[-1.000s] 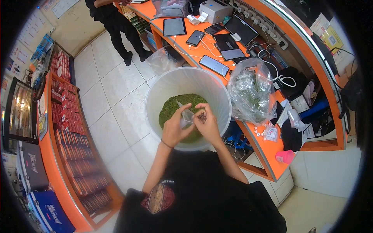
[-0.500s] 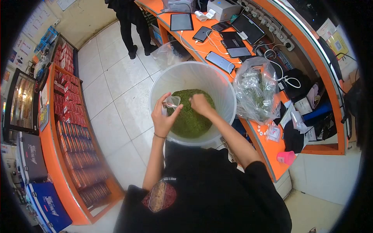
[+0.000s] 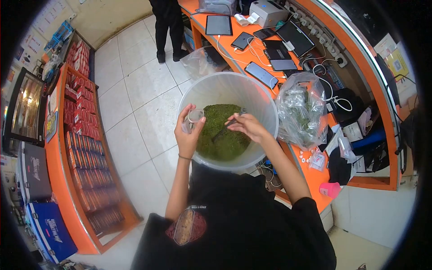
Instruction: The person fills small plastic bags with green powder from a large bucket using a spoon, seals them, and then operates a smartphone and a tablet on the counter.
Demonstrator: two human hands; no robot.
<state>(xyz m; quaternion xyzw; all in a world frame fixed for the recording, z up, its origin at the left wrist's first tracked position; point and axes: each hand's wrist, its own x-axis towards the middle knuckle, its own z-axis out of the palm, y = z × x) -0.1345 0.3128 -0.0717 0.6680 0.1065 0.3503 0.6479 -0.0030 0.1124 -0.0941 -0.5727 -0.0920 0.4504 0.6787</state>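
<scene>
We see a tablet (image 3: 218,24), phone (image 3: 261,75) and label printer (image 3: 268,12) on the orange bench (image 3: 315,176), a pink cup (image 3: 330,189), and red boxes (image 3: 85,148) shelved left.

Bright, even indoor light; strong fisheye curvature, black vignette around edges.

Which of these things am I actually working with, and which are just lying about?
In use: left hand, small clear pouch, right hand, dark tool, bucket, green flakes.
Lying about: big plastic bag, phone, tablet, printer, pink cup.

Black short-sleeved T-shirt (image 3: 243,216), round red-and-tan emblem (image 3: 185,226) on its left side, thin dark band (image 3: 184,157) around left wrist.
</scene>
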